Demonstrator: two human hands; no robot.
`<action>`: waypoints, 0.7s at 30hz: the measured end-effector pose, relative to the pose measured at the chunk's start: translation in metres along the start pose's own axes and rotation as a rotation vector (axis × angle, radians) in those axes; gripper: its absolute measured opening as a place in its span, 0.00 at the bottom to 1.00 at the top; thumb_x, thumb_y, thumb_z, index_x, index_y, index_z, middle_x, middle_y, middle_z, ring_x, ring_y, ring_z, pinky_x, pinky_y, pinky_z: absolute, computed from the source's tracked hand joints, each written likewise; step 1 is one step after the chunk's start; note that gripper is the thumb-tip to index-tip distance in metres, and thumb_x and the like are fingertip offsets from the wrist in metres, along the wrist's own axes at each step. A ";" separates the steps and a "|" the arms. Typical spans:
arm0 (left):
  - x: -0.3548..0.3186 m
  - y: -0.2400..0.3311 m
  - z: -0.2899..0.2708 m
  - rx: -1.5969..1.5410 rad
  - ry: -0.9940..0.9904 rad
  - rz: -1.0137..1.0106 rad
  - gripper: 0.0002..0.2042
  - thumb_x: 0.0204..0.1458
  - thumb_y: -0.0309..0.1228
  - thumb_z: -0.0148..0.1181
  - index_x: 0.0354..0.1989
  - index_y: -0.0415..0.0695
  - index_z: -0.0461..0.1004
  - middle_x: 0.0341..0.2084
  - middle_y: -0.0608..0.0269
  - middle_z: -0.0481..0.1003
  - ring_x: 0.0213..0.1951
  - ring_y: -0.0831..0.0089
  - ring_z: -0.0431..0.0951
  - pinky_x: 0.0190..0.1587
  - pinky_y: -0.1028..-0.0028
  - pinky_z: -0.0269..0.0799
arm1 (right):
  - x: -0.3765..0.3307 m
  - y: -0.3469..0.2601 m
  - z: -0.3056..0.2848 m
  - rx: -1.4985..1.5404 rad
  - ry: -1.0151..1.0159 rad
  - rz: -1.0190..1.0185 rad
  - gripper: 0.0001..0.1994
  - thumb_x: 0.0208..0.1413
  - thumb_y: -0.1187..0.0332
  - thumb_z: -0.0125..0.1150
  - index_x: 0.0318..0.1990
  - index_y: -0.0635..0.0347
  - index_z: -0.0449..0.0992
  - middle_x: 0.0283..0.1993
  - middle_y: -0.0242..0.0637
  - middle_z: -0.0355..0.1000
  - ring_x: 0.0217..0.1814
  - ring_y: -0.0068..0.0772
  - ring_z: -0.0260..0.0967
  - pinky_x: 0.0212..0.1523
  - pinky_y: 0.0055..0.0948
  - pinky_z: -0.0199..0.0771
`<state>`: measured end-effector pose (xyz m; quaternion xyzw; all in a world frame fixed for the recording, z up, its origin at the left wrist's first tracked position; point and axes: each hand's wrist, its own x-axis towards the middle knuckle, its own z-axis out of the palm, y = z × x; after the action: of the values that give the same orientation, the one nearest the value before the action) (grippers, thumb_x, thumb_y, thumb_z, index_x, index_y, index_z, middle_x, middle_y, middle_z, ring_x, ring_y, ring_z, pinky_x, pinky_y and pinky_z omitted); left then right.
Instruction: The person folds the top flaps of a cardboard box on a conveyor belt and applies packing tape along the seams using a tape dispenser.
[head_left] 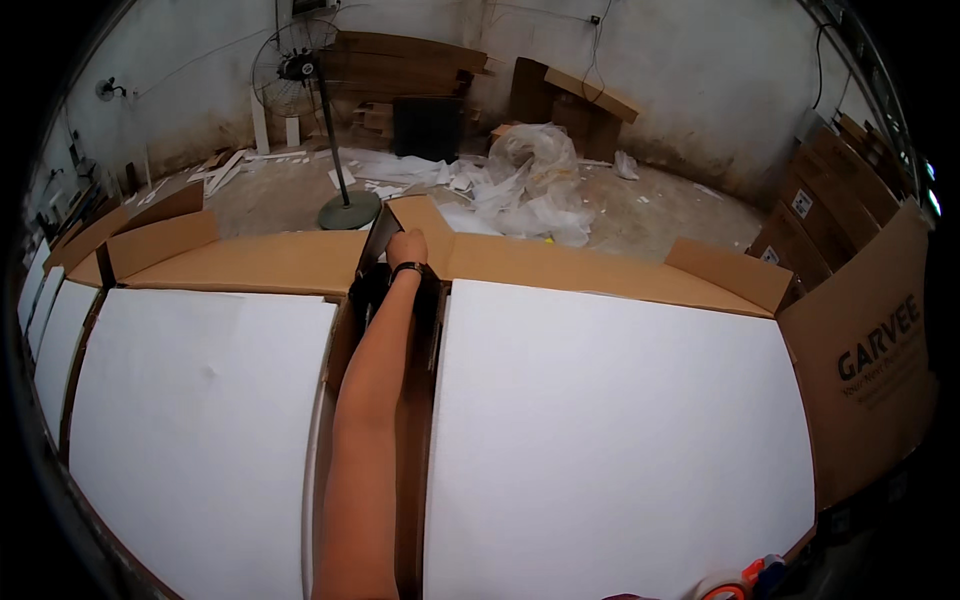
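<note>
1. Room: a bare workshop with a stained white wall (700,70) and a concrete floor (680,215). The floor carries a heap of clear plastic wrap (535,175), paper scraps and offcuts. Timber boards (400,50) lean at the back. More brown cartons (830,190) are stacked at the right.
2. Surface: two large open cartons stand side by side. A white sheet covers the left carton (260,262) and another covers the right carton (600,270). The left sheet (200,420) and the right sheet (620,430) lie flat and fill their openings. Further white sheets (60,340) run on at the far left.
3. Progress, as a judgement: both cartons look filled and topped. All flaps stand open, including the big right flap (870,340) with dark lettering. No tape shows on either carton. Closing and sealing appear to be left.
4. Standing fan (300,70): it is on the floor behind the cartons, on a round base.
5. Dark panel (375,245): it stands on edge in the narrow gap between the two cartons, at its far end, just beside a raised brown flap.
6. Left hand (407,246): the arm reaches down the gap. The grip appears closed over the top edge of the dark panel. The fingertips are hidden.
7. Right hand: not shown.
8. Tape roll (725,588): it lies at the near edge, well apart from the left hand.
9. Wristband (407,268): dark, worn on the left wrist.
</note>
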<state>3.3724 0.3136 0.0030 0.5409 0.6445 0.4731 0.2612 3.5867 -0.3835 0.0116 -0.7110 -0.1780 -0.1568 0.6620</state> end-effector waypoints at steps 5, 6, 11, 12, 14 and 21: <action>-0.032 -0.020 -0.032 -0.223 0.098 -0.065 0.19 0.42 0.38 0.54 0.28 0.28 0.74 0.27 0.36 0.73 0.34 0.45 0.75 0.37 0.59 0.69 | -0.002 0.002 0.008 0.008 -0.036 -0.016 0.34 0.55 0.47 0.44 0.63 0.60 0.47 0.63 0.41 0.51 0.63 0.40 0.51 0.62 0.39 0.51; -0.035 -0.011 -0.035 -0.168 0.083 -0.032 0.19 0.43 0.38 0.54 0.28 0.28 0.74 0.27 0.37 0.74 0.34 0.46 0.75 0.36 0.59 0.69 | -0.002 0.003 0.007 0.007 -0.049 -0.017 0.34 0.55 0.47 0.44 0.63 0.60 0.46 0.63 0.41 0.51 0.63 0.40 0.51 0.62 0.39 0.51; -0.061 0.033 -0.053 0.028 -0.022 0.438 0.17 0.47 0.37 0.55 0.29 0.30 0.74 0.24 0.42 0.75 0.30 0.52 0.77 0.31 0.61 0.69 | -0.004 0.006 0.001 0.017 -0.065 -0.024 0.35 0.55 0.47 0.44 0.63 0.60 0.46 0.63 0.41 0.50 0.63 0.41 0.50 0.62 0.39 0.50; -0.075 0.030 -0.057 -0.202 0.005 0.495 0.17 0.48 0.38 0.57 0.29 0.31 0.74 0.23 0.45 0.75 0.28 0.56 0.77 0.30 0.63 0.69 | -0.004 0.004 -0.004 0.003 -0.062 -0.022 0.35 0.55 0.47 0.44 0.63 0.60 0.46 0.63 0.42 0.50 0.63 0.41 0.50 0.62 0.39 0.50; -0.100 0.015 -0.062 -0.467 0.029 0.484 0.16 0.48 0.38 0.60 0.31 0.33 0.74 0.24 0.51 0.76 0.28 0.64 0.77 0.30 0.67 0.69 | -0.004 0.001 -0.009 -0.001 -0.053 -0.027 0.36 0.54 0.46 0.45 0.63 0.60 0.46 0.63 0.42 0.50 0.63 0.41 0.50 0.62 0.39 0.50; -0.163 -0.134 -0.055 -0.974 -0.517 -0.638 0.22 0.50 0.41 0.58 0.52 0.44 0.67 0.42 0.63 0.73 0.44 0.67 0.72 0.45 0.72 0.67 | -0.012 0.000 -0.023 0.063 -0.124 -0.018 0.37 0.54 0.46 0.45 0.63 0.60 0.45 0.63 0.43 0.49 0.63 0.41 0.50 0.62 0.39 0.49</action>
<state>3.3111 0.1461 -0.1223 0.2383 0.4010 0.4651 0.7524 3.5763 -0.4070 0.0083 -0.6963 -0.2300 -0.1128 0.6705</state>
